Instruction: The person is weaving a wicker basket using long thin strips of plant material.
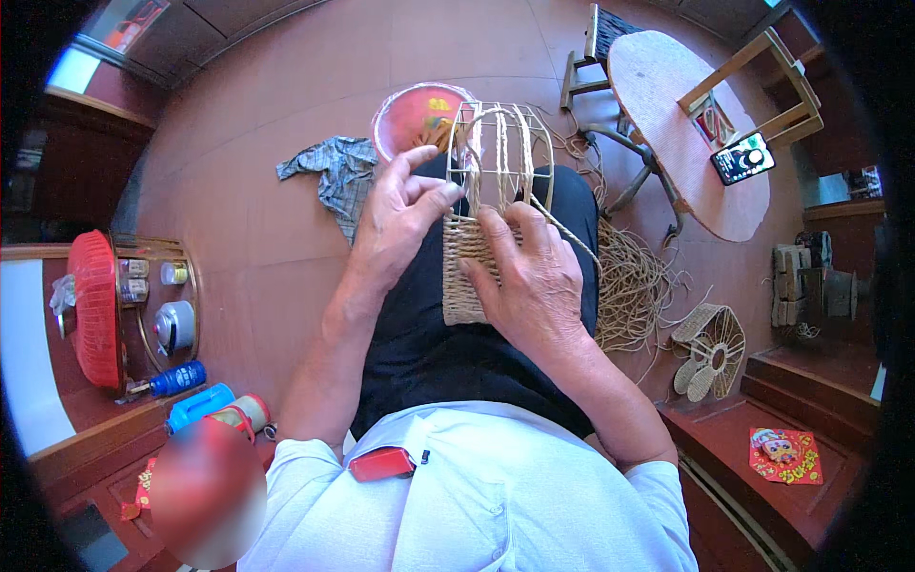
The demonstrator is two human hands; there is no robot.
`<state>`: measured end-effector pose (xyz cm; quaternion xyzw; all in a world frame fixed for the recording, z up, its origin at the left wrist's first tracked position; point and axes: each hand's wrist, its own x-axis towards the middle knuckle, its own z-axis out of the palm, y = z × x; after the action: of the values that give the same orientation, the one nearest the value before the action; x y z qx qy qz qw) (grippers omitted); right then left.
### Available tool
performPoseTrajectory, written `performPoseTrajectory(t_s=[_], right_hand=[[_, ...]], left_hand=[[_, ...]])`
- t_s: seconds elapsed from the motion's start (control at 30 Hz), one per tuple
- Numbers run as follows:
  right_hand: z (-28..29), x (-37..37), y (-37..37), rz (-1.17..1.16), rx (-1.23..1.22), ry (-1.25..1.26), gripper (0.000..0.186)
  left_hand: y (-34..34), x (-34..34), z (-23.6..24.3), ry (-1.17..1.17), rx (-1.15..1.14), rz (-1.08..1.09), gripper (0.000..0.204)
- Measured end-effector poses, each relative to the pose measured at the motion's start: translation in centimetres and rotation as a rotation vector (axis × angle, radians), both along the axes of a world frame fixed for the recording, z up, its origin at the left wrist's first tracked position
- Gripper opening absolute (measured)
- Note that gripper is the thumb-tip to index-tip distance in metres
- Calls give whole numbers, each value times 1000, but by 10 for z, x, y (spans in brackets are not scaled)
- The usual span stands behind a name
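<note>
A half-woven basket (465, 286) on a wire frame lies across my dark-trousered lap. Its near part is tightly woven in tan cord; the far part is bare wire crossed by long twisted strands (502, 143). At the frame's left edge, my left hand (405, 210) has thumb and fingertips pinched together, apparently on a cord strand, though the fingertips partly hide it. My right hand (536, 272) grips the woven part from the right, its fingertips at the border between weave and bare wire. A loose cord (572, 234) loops out to the right of that hand.
A heap of loose cord (629, 286) lies on the floor to the right, near a woven piece on a round frame (710, 351). Beyond my knees are a red round tray (405, 119) and a checked cloth (341, 181). A round table (653, 95) holds a phone (743, 158).
</note>
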<state>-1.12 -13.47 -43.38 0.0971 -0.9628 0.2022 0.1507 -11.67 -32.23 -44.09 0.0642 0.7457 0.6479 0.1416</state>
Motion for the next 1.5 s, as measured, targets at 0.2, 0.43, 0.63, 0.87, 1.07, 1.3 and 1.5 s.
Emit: performPoseTrajectory(t_s=[0.2,0.43,0.63,0.87,1.07,1.3,1.5], right_hand=[[-3,-3,-4,-18,-57,60,70],[0,-4,-5,-53,-67,-3,58],[-3,-1,-2,-34,-79,3,64],[-5,-1,-2,-42,-85,8,63],[-7,-2,-6,-23,-127,44,61],[-4,-4,4,-29,-97,96,55],[-1,-2,-3,-32,-131,89,48]], left_hand=[[17,3,-7,-166,396,-76,76],[10,2,-9,-162,320,-86,73],[21,2,-4,-287,496,-48,65],[21,4,-10,-74,262,52,45],[12,20,17,569,-732,129,12],[17,32,16,595,-414,220,16],[-22,33,-12,255,-242,359,19]])
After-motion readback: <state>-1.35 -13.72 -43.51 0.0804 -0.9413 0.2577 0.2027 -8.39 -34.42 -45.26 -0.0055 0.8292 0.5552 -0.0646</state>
